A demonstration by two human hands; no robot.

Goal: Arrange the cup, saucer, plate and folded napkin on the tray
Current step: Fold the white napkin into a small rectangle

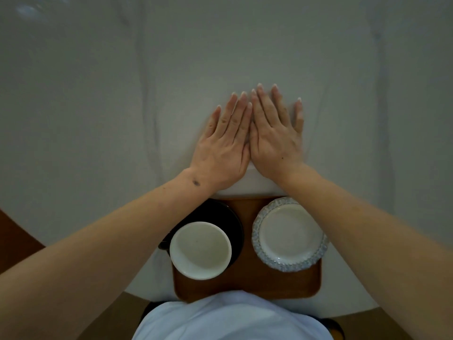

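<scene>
Beyond the tray (245,285), both hands lay flat, fingers spread, left hand (224,148) and right hand (275,141) pressing the white napkin (247,184). Cup (200,250) on dark saucer (220,217) and plate (290,234) were already aboard; seemingly only the napkin remained.

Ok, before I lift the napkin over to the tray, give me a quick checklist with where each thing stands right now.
1. Cup on the dark saucer: ok, though it sits toward the near edge.
2. Plate on the tray: ok, but its right rim overhangs.
3. Napkin folded: cannot tell, hands cover most of it.
4. Left hand and right hand free: ok, both flat on the napkin.
5. Room on the tray for the napkin: not ok, only a narrow strip is bare.
</scene>
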